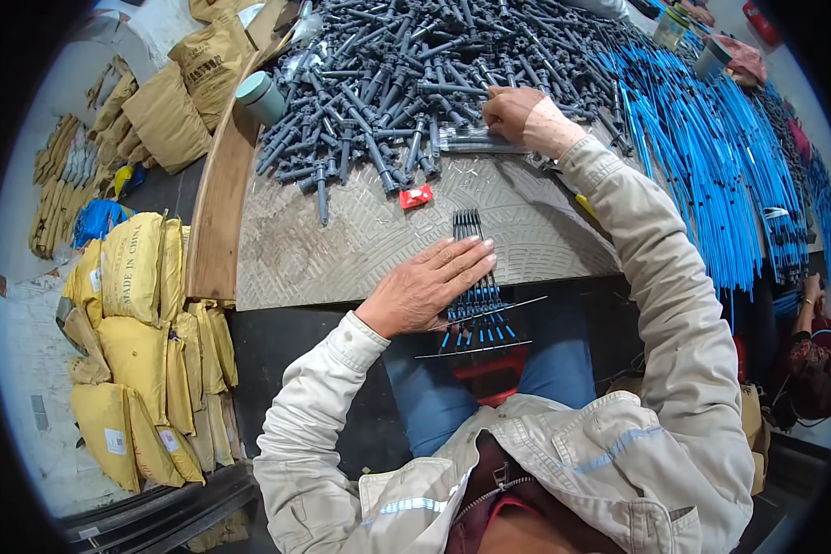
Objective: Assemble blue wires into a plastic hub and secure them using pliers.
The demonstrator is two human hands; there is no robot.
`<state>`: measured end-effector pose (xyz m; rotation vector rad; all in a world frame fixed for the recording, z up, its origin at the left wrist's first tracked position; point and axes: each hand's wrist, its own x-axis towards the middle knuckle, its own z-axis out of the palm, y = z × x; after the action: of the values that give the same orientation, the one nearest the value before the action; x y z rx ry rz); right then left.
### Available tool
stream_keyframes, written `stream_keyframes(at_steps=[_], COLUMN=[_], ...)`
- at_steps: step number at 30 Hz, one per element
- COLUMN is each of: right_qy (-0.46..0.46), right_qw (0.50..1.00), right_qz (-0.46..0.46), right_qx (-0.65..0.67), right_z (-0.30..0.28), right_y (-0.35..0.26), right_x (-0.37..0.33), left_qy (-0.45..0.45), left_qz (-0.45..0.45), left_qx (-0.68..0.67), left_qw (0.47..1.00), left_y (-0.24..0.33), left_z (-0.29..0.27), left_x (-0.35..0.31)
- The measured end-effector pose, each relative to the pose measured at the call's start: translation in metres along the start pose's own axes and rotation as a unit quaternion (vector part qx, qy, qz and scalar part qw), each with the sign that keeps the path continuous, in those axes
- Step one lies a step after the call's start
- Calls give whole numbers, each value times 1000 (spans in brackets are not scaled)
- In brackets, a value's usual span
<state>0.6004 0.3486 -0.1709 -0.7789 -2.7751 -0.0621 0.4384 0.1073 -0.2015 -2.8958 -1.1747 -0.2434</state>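
My left hand (pixel 424 284) lies with its fingers stretched across a row of thin black rods (pixel 468 222) at the table's near edge. The rods' blue-marked near ends (pixel 478 334) stick out over my lap, where two thin bars cross them. My right hand (pixel 524 116) reaches to the pile of grey plastic tube parts (pixel 388 78), fingers curled inward. A grey tube (pixel 450 90) meets its fingertips, but whatever is between them is hidden. Below that hand lies a bundle of thin clear-grey strips (pixel 478 140).
A small red packet (pixel 416 196) sits on the patterned tabletop (pixel 314 254). At the left edge stands a pale green cup (pixel 260 97) by a wooden board (pixel 214 203). Blue tubes (pixel 701 175) cover the right side. Yellow sacks (pixel 134 355) are stacked left; another person (pixel 810 355) is at right.
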Motion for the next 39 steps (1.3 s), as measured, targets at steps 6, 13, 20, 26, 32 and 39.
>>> stream_keyframes(at_steps=[6,13,20,26,32,39], right_qy=[13,202,79,96,121,118], right_qw=[998,960,985,992,990,988], right_qz=[10,-47,1,40,38,18], right_qx=[58,186,152,67,69,97], right_z=[-11,-12,-11,0,7,6], right_y=[-1,-20,-89,-84,-83,-70], right_x=[0,-14,-116,-129,-126,-121], left_qy=[-4,-8,2,-3,-21,-28], left_qz=[-6,-7,-5,-12,-13,-23], left_qx=[6,-2,9,6,1,-11], left_qw=[1000,1000,1000,1000,1000,999], left_y=[5,3,1,3,2,2], left_z=[-4,-1,1,-1,-1,0], left_x=[-1,1,4,4,6,8])
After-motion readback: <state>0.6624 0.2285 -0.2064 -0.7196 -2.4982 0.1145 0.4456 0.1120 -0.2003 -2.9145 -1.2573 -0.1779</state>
